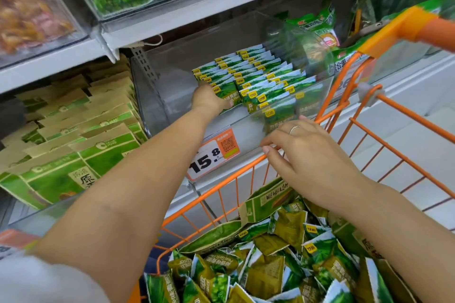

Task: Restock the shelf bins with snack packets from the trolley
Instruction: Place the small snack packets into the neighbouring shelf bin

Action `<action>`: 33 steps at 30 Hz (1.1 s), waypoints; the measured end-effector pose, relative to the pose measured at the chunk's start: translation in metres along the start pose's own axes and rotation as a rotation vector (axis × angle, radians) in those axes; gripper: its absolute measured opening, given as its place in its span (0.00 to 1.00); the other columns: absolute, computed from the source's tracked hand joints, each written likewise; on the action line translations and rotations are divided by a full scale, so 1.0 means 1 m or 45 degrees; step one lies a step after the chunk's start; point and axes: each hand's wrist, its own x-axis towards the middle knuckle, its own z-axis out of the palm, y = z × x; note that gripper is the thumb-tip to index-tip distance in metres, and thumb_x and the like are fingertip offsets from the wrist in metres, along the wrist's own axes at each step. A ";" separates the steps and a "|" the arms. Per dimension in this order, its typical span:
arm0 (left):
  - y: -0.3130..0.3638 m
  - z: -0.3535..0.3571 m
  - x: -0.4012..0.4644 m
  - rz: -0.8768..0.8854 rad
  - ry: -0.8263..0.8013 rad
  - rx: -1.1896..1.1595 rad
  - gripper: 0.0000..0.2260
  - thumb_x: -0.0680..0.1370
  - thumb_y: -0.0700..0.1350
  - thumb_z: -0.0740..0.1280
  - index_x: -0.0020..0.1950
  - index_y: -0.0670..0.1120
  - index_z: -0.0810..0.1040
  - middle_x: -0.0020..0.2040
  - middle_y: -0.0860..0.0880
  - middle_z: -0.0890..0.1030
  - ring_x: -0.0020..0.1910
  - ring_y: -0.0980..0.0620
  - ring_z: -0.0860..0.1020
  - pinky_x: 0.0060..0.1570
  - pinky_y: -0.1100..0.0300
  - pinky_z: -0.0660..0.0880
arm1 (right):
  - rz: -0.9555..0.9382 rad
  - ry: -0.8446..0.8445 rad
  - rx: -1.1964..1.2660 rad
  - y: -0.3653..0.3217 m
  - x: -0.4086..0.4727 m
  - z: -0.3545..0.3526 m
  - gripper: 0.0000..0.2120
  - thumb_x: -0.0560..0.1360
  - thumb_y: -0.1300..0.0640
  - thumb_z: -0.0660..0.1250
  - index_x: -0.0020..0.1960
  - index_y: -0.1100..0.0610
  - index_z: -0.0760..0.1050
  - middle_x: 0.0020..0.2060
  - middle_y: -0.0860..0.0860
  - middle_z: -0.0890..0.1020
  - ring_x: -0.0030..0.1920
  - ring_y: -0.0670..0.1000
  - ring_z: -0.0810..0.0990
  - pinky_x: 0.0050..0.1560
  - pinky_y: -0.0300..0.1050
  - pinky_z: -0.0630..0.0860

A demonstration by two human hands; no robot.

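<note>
From the head camera, the left hand point(209, 99) reaches into the clear shelf bin point(172, 76), its fingers hidden behind the hand, pressing against the front row of green snack packets point(256, 74) standing upright there; whether they grip a packet I cannot tell. The right hand point(307, 157) hovers over the orange trolley point(246, 172), fingers loosely spread, holding nothing. Loose green packets point(283, 265) fill the trolley basket below. An orange price tag point(214, 155) hangs under the bin.

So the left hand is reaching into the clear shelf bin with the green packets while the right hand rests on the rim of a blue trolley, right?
Not quite: the trolley is orange, not blue, as the head view shows. The rest holds: the left hand reaches into the clear shelf bin among the green packets, and the right hand rests on the trolley's rim.
</note>
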 end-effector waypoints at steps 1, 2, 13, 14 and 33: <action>0.002 -0.001 0.000 -0.019 0.001 0.033 0.38 0.67 0.48 0.78 0.70 0.38 0.64 0.65 0.41 0.73 0.60 0.43 0.76 0.57 0.53 0.76 | -0.010 0.005 0.012 0.000 0.001 -0.002 0.18 0.76 0.49 0.54 0.50 0.54 0.81 0.45 0.51 0.81 0.52 0.54 0.78 0.66 0.45 0.59; 0.004 -0.003 -0.001 -0.037 0.013 0.065 0.37 0.69 0.47 0.77 0.71 0.38 0.63 0.66 0.41 0.72 0.62 0.43 0.75 0.58 0.56 0.74 | -0.034 0.024 0.015 -0.001 0.001 -0.005 0.16 0.76 0.49 0.56 0.49 0.54 0.81 0.44 0.51 0.81 0.51 0.55 0.78 0.63 0.46 0.62; -0.008 -0.062 -0.198 1.209 0.158 -0.162 0.05 0.75 0.36 0.66 0.48 0.42 0.80 0.45 0.51 0.81 0.43 0.55 0.78 0.45 0.66 0.74 | 0.012 -0.941 0.346 -0.015 -0.006 -0.031 0.07 0.72 0.49 0.72 0.42 0.53 0.83 0.33 0.46 0.84 0.36 0.42 0.82 0.44 0.43 0.79; -0.020 -0.058 -0.217 1.257 0.070 -0.120 0.05 0.75 0.36 0.66 0.47 0.42 0.81 0.44 0.51 0.81 0.41 0.56 0.78 0.44 0.65 0.74 | 0.016 -1.108 0.277 -0.016 -0.009 -0.026 0.09 0.71 0.47 0.73 0.43 0.52 0.83 0.35 0.47 0.84 0.38 0.43 0.82 0.46 0.45 0.79; -0.070 -0.043 -0.257 0.823 -0.366 0.008 0.09 0.80 0.45 0.64 0.58 0.49 0.79 0.44 0.58 0.80 0.43 0.64 0.77 0.47 0.67 0.75 | -0.072 -1.553 0.603 -0.071 -0.039 0.008 0.14 0.72 0.49 0.73 0.37 0.58 0.75 0.31 0.50 0.80 0.31 0.43 0.78 0.35 0.36 0.72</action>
